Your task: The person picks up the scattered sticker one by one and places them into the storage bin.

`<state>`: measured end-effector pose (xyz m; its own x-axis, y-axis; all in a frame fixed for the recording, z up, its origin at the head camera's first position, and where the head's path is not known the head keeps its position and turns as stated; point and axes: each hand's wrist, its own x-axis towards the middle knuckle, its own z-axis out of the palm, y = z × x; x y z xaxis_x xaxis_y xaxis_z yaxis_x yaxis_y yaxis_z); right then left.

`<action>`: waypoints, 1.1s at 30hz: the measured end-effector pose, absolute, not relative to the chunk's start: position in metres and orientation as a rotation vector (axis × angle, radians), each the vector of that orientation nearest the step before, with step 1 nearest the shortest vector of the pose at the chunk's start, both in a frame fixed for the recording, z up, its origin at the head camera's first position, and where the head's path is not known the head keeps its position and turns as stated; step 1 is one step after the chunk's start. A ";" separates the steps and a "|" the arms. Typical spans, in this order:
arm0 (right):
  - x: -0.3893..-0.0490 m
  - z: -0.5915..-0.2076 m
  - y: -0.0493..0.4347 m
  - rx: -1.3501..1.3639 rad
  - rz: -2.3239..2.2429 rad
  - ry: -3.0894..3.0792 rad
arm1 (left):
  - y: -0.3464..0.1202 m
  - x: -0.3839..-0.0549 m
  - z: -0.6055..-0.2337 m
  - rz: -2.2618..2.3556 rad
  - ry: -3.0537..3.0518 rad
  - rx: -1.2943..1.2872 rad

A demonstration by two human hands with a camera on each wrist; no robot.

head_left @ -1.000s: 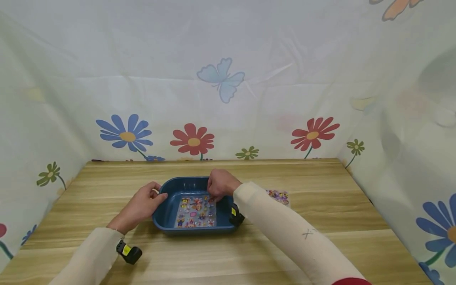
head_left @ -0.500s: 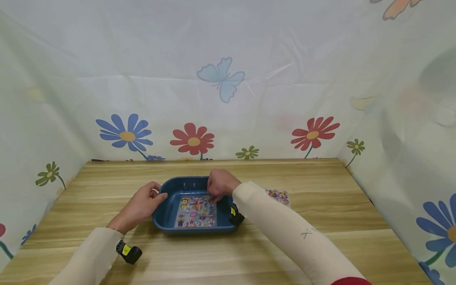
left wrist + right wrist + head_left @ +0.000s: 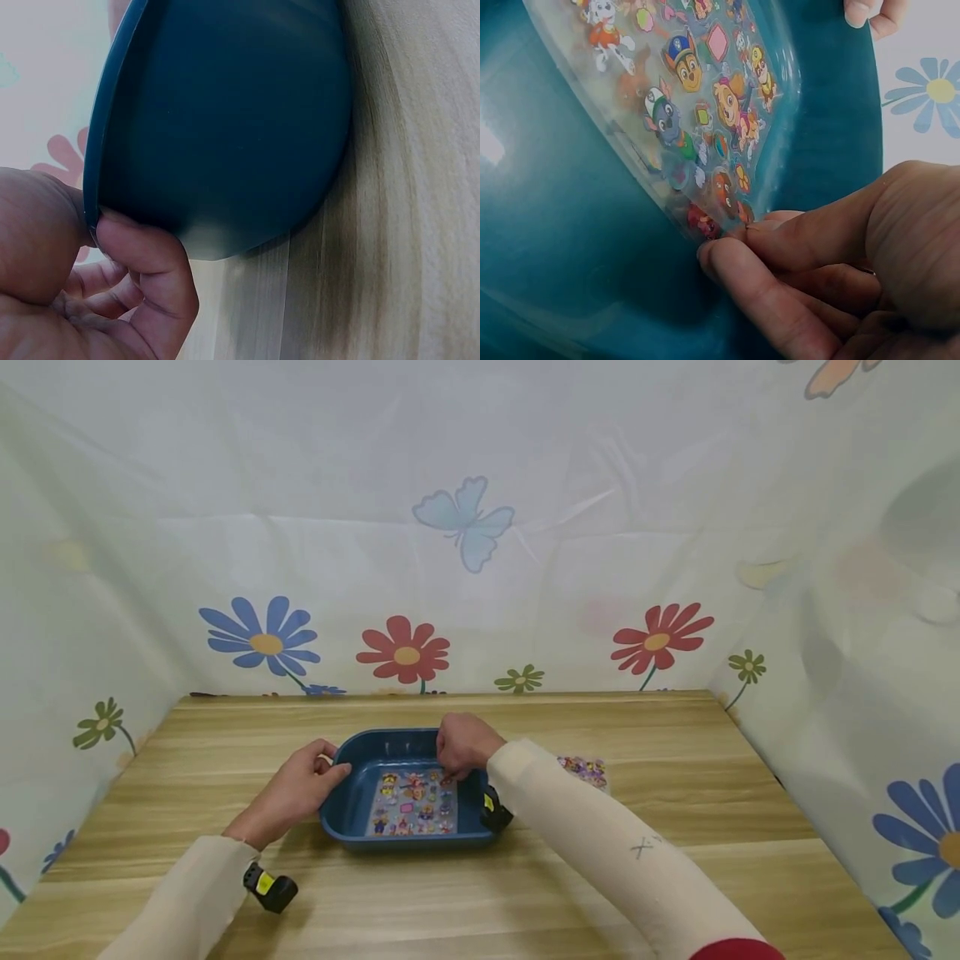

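Note:
A dark blue plastic basin [image 3: 408,843] with rounded corners stands on the wooden table. My left hand [image 3: 300,783] pinches its left rim between thumb and curled index finger, as the left wrist view shows up close. Inside lies a clear sheet of cartoon puppy stickers [image 3: 415,806]. My right hand [image 3: 467,745] reaches over the back right of the basin. In the right wrist view, its thumb and index finger pinch one corner of the sticker sheet [image 3: 697,112], which looks slightly raised there.
Another sticker sheet [image 3: 588,771] lies on the table to the right, partly hidden behind the right sleeve [image 3: 600,835]. The wooden table [image 3: 675,760] meets a flower-printed curtain [image 3: 525,568] at the back and sides.
Both hands keep their places on the basin rim and on the sheet's corner. The head view has shifted very slightly.

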<state>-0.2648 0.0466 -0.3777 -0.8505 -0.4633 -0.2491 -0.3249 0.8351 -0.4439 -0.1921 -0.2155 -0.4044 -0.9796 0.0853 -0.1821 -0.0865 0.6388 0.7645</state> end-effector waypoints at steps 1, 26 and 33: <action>-0.265 -0.378 0.046 -0.595 -0.547 2.666 | -0.216 -0.192 -0.404 1.253 2.659 -0.002; -0.264 -0.378 0.047 -0.644 -0.421 2.700 | -0.214 -0.191 -0.405 1.242 2.686 0.005; -0.265 -0.378 0.044 -0.617 -0.351 2.736 | -0.214 -0.191 -0.407 1.247 2.691 0.004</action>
